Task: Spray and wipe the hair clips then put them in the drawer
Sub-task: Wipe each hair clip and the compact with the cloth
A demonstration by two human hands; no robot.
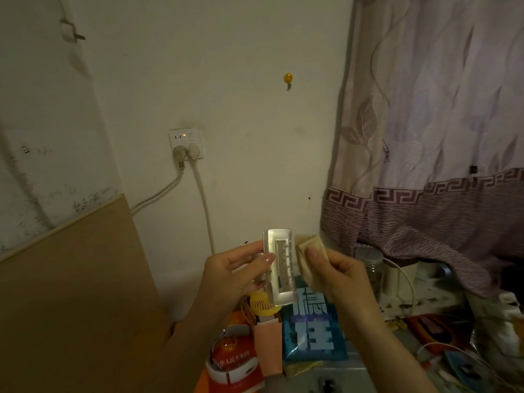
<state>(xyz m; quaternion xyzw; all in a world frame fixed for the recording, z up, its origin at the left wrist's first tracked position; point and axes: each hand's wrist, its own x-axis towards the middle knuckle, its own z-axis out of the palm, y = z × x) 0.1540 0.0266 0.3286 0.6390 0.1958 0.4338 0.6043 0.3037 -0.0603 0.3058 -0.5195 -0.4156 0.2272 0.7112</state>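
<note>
My left hand (235,272) grips a large rectangular translucent white hair clip (280,266) and holds it upright in front of the wall, thumb across its left edge. The clip's teeth show through its open middle. My right hand (337,269) pinches a folded beige cloth (307,251), which touches the clip's right side. No spray bottle or drawer is in view.
Below my hands is a cluttered surface: a yellow round item (262,303), an orange pouch (268,344), a blue packet with large characters (312,327), a red booklet (235,364), a glass jar (371,268), cables. A wooden board (71,293) leans at left; a curtain (425,137) hangs at right.
</note>
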